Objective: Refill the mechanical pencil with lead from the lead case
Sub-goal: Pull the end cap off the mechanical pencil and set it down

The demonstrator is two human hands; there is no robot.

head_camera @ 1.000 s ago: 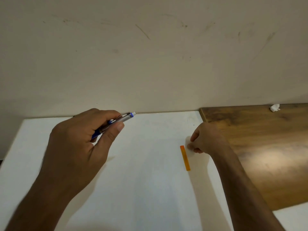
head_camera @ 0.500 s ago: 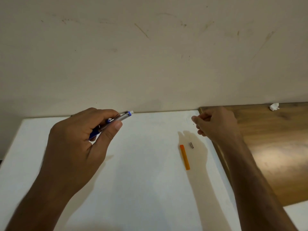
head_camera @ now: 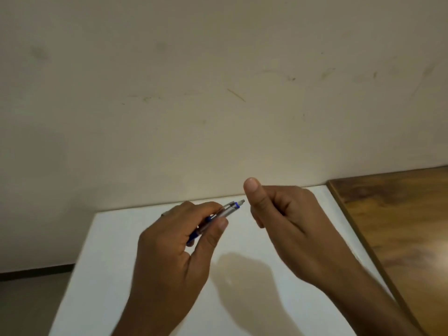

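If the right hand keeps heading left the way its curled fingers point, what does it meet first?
Most likely the white end of the mechanical pencil, which the left hand holds angled up toward the right hand. The gap looks small, though depth is unclear from this one view.

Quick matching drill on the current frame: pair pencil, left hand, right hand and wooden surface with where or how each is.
Things:
1. pencil
2. left hand
3. right hand
4. wooden surface

States or places:
A. fingers curled, thumb up, just beyond the pencil's top end
B. far right, beside the white table
C. silver and blue, top end pointing up and right
D. wrapped around the pencil's barrel

Pairs: 1-C, 2-D, 3-A, 4-B
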